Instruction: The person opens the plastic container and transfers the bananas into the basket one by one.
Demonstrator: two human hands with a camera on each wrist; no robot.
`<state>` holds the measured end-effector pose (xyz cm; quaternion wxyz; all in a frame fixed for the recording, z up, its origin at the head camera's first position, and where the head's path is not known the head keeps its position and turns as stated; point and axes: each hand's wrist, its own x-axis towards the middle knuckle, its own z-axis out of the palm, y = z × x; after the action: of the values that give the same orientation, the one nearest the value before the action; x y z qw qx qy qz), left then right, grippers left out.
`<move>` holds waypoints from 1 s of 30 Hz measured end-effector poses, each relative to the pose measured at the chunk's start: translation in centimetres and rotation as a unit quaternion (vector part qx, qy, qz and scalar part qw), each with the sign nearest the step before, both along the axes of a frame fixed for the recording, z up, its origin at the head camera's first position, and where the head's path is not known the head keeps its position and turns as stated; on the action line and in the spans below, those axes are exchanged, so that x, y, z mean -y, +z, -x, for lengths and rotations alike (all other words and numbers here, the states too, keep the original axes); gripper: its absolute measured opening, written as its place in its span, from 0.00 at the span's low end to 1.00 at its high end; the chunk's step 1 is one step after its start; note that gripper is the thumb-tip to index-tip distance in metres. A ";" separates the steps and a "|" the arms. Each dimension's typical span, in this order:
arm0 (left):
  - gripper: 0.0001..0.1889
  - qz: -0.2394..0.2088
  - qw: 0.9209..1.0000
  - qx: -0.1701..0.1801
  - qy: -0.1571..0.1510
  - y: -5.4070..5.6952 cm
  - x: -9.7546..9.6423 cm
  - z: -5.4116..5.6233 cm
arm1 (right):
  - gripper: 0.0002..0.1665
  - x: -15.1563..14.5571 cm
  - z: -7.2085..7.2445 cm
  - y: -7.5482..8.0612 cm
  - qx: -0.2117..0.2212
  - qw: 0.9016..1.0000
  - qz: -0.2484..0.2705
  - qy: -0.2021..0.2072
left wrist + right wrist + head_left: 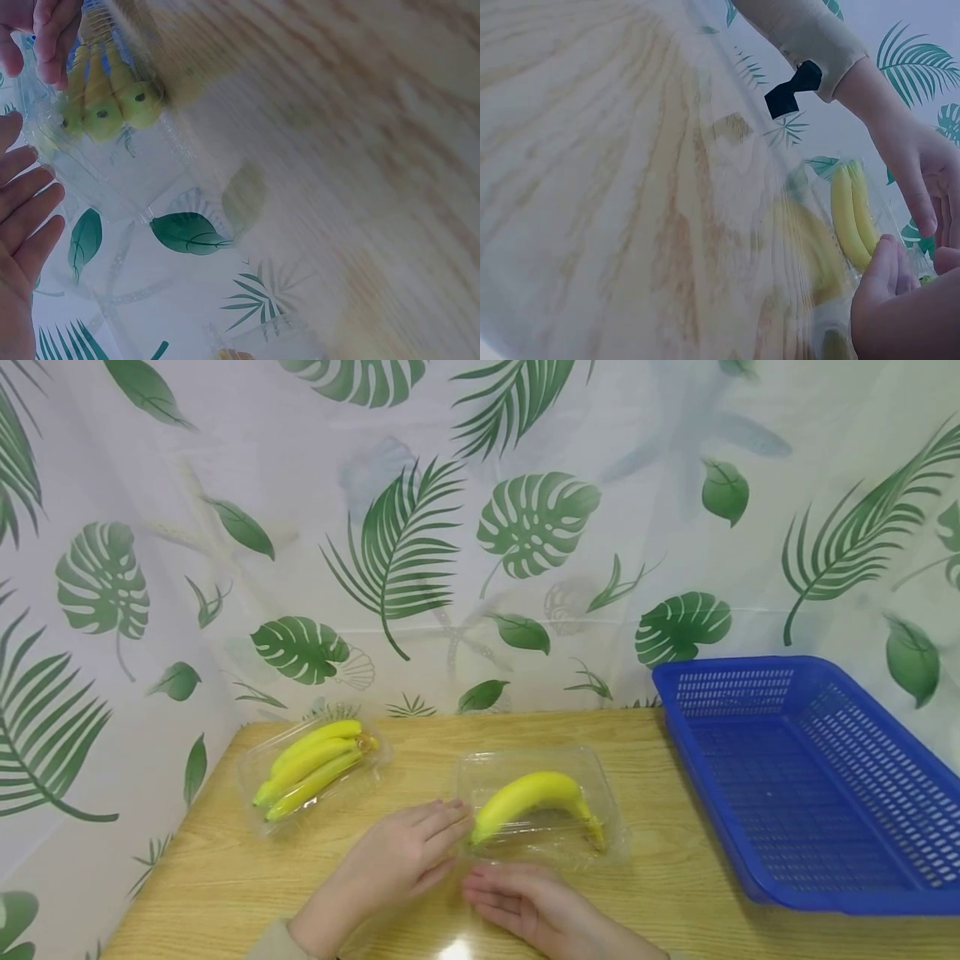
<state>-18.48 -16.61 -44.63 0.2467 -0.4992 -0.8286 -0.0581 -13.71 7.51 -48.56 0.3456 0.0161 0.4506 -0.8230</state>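
On the counter (191,893), a clear plastic box (255,768) of bananas (307,762) lies at the far left. Nearer, the left hand (401,847) meets the second box (491,770) at its left end; contact is unclear. The left wrist view alone reveals its palm, with fingers straight, slightly parted and holding nothing. In that second box the head view shows one curved banana (525,795); the left wrist view shows three banana tips (103,114). The right hand (528,902), fingers loosely bent and gripping nothing, hovers by the near edge. Right: a blue plastic basket (795,802).
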 end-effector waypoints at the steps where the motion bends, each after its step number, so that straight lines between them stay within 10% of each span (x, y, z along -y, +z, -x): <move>1: 0.29 -0.001 1.000 0.003 0.000 0.0 0.0 0.0 | 0.28 0.0 0.0 0.0 0.002 1.000 0.004 -0.004; 30: 0.32 -0.020 1.000 0.011 -0.004 -0.2 -0.3 0.6 | 0.29 0.5 -0.5 -1.0 0.006 0.998 0.014 -0.056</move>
<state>-19.07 -16.26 -44.84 0.2475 -0.4969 -0.8278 -0.0813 -13.18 7.00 -49.53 0.3018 0.0409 0.4352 -0.8472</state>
